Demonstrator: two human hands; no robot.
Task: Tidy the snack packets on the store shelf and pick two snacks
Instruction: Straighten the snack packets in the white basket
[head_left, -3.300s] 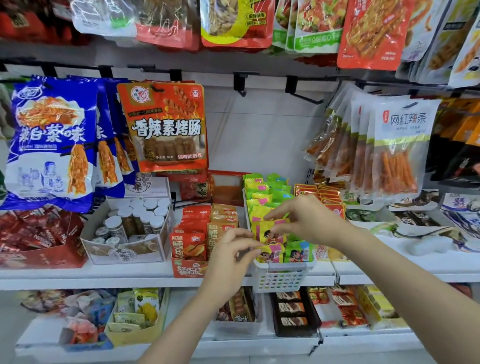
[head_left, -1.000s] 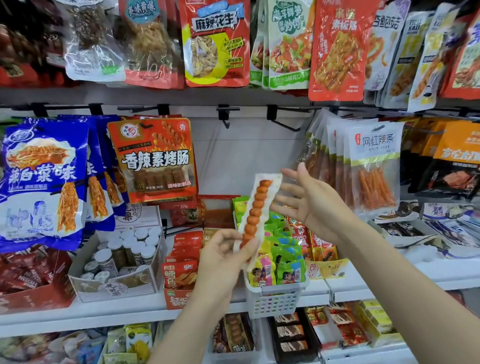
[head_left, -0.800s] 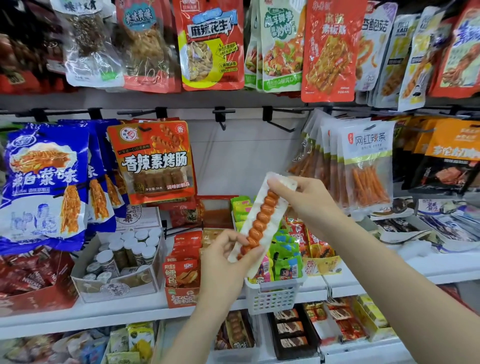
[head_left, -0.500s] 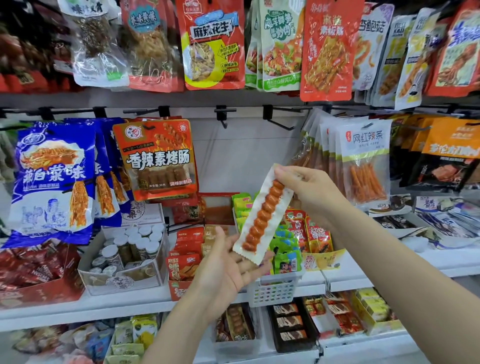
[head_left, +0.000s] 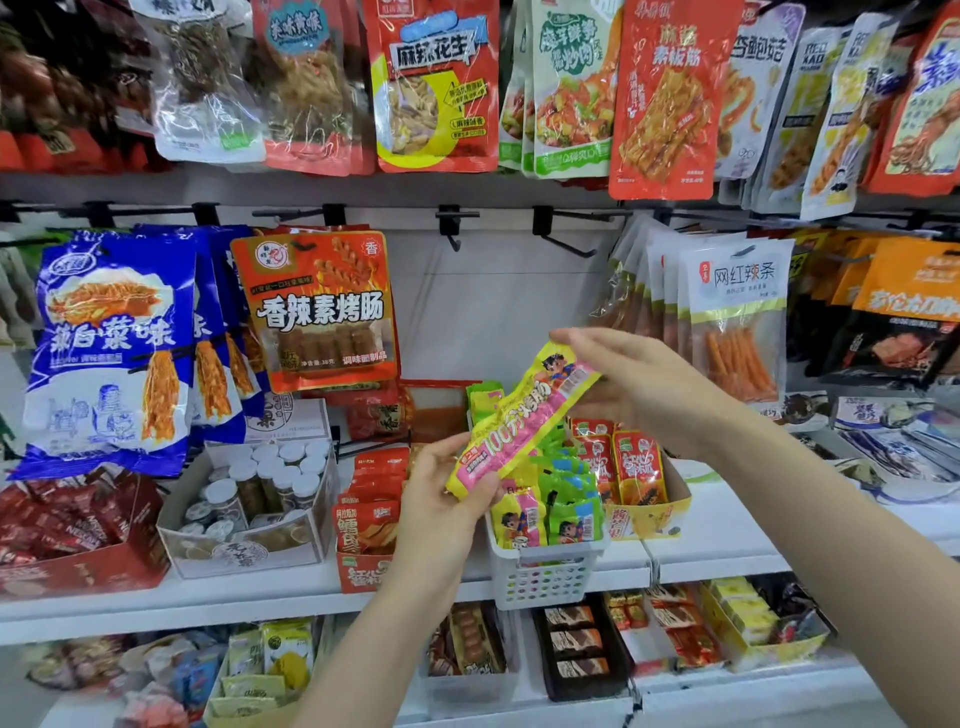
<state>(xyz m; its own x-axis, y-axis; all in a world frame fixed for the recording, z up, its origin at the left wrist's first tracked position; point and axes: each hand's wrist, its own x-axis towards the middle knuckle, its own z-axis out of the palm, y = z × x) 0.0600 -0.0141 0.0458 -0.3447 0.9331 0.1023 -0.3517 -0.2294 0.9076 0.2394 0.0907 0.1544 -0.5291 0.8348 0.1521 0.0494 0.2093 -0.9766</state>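
Two hands on one long snack packet (head_left: 522, 422), held up in front of the white basket (head_left: 540, 574). Long axis runs 7-to-1 o'clock. My left hand (head_left: 441, 493) pinches the low 7 o'clock end, my right hand (head_left: 631, 382) grips the high 1 o'clock end, fingers curled over the top. Basket sits at 6 o'clock below the packet, nearer the left hand, so I'd guess left takes it

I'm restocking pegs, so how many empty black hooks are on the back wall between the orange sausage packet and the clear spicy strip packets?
2. One empty hook hangs just right of the orange sausage packet; the other hook angles toward the spicy strip packets. Others may hide behind packets.
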